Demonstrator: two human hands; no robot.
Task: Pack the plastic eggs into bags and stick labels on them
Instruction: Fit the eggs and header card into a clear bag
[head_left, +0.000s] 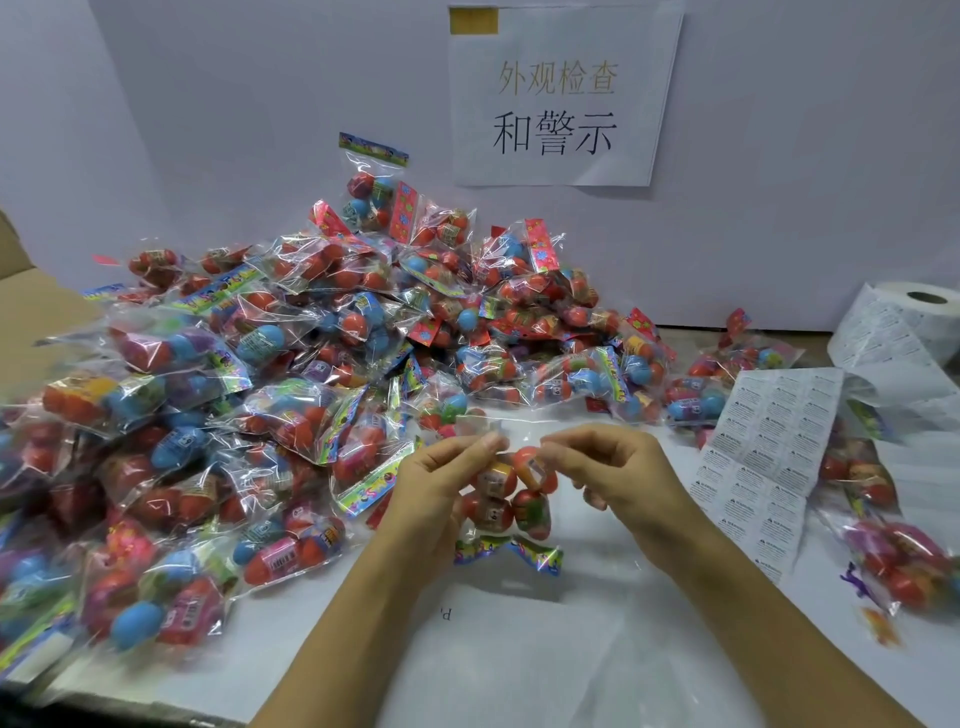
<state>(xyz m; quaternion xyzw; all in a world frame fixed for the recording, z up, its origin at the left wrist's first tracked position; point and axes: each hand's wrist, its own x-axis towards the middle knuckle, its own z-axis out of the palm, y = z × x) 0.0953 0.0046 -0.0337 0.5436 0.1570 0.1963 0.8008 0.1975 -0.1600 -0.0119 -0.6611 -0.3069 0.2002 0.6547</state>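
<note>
A small clear bag of plastic eggs, mostly red and orange, hangs above the white table with its colourful header card at the bottom. My left hand pinches the bag's upper left edge. My right hand pinches its upper right edge. A strip of white warning labels lies just right of my right hand, running from a label roll at the far right.
A big heap of filled egg bags covers the table's left and middle. More filled bags lie at the right edge. A cardboard box flap is at the far left. A paper sign hangs on the back wall.
</note>
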